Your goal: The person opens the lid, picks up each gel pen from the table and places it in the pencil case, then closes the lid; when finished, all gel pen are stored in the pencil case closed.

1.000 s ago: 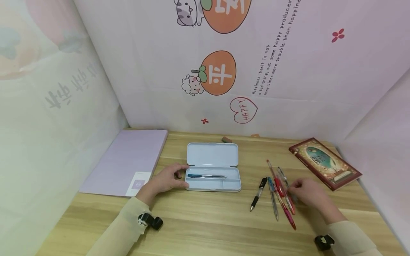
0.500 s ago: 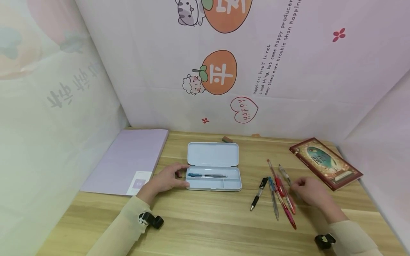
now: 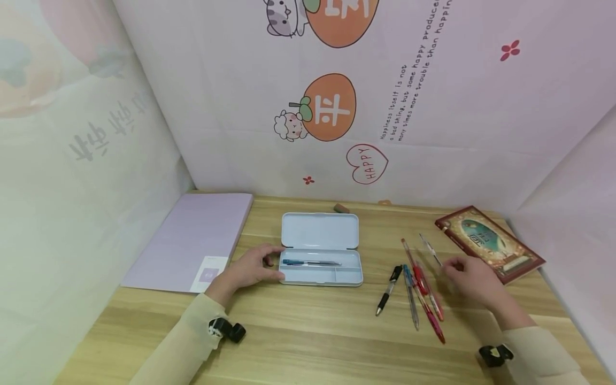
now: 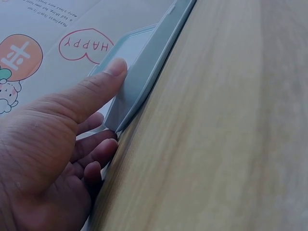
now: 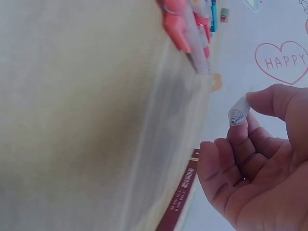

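A pale blue pencil case [image 3: 302,277] lies with its lid folded back, one blue-ended clear pen [image 3: 313,263] in its rear compartment. My left hand [image 3: 250,266] grips the case's left end; the left wrist view shows the thumb on its side wall and the fingers curled at the corner. Between thumb and fingertips, my right hand [image 3: 474,279] pinches a slim clear pen [image 3: 430,247], tilted and raised off the table. Left of that hand lie a black pen [image 3: 388,291], a blue-topped pen [image 3: 411,299] and several red and pink pens [image 3: 420,279], overlapping.
Behind the right hand lies a dark red book [image 3: 491,243]. A lilac folder [image 3: 192,235] rests on the left of the wooden table [image 3: 308,331]. Near the back edge is a small eraser-like block [image 3: 341,208]. Printed cloth walls [image 3: 447,171] enclose three sides.
My right hand has lifted the clear pen off the pile and moved it slightly right and up. The left hand keeps its grip on the pencil case.
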{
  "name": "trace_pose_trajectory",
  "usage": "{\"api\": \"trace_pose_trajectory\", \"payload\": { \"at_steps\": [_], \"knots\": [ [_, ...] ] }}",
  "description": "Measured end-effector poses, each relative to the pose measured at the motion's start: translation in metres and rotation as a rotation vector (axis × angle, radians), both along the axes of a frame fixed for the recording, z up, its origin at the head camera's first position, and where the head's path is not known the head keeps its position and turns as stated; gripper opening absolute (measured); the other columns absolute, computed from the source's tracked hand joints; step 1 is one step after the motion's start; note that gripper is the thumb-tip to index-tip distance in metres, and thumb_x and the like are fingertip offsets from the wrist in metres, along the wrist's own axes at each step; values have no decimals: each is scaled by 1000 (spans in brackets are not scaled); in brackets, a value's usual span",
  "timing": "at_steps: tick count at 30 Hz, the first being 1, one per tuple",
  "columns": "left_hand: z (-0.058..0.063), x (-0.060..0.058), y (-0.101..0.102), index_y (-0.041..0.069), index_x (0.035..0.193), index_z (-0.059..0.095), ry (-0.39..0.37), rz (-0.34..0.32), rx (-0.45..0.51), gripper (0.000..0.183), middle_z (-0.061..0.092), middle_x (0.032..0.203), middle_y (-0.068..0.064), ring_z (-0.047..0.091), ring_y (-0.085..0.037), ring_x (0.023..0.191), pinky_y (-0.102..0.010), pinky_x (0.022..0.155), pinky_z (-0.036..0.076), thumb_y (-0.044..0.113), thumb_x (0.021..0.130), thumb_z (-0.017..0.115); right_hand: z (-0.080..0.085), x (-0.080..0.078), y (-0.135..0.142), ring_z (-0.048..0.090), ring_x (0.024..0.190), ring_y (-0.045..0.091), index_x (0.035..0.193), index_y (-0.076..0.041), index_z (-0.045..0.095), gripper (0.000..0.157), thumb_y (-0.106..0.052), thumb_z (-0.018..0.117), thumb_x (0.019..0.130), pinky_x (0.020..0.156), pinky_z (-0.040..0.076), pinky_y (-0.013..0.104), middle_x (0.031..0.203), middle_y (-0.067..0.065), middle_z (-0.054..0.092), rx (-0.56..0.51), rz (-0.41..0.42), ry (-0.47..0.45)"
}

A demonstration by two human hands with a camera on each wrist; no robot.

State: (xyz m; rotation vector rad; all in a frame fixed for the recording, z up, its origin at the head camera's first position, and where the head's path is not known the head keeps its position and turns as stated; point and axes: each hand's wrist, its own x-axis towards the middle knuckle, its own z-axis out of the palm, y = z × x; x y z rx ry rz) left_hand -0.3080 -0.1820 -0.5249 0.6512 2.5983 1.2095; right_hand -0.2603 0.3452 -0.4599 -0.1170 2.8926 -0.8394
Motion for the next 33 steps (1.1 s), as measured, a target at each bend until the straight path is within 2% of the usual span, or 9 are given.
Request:
{"api": "trace_pose_trajectory", "payload": {
  "at_steps": [11, 19, 25, 33],
  "knots": [
    [1, -1, -1, 15, 139, 55, 0, 3, 6, 76, 56, 97, 0, 51, -18, 89, -37, 79, 45, 48, 76, 82, 13, -6, -3, 48, 70, 19, 120, 0, 58, 45, -40, 47, 104, 56, 40, 33, 92, 11, 59, -24, 38, 10],
    [4, -1, -1, 15, 138, 56, -3, 8, -2, 76, 56, 97, 0, 51, -17, 89, -36, 78, 44, 48, 75, 83, 19, -9, -9, 46, 65, 17, 119, -2, 58, 41, -39, 47, 104, 53, 40, 32, 88, 11, 57, -59, 78, 43],
    [3, 0, -1, 14, 137, 57, 7, 14, 0, 74, 56, 97, 0, 51, -17, 88, -35, 77, 45, 46, 75, 83, 23, -14, -17, 46, 64, 18, 117, -6, 57, 39, -42, 46, 104, 54, 40, 32, 86, 11, 56, -45, 109, 59],
    [0, -1, 0, 14, 138, 56, 11, 5, 1, 75, 56, 97, 0, 51, -17, 89, -35, 78, 45, 45, 75, 84, 24, -22, -31, 49, 73, 20, 118, -5, 58, 39, -40, 47, 104, 58, 41, 33, 97, 10, 60, -31, 142, 82]
  ]
}}
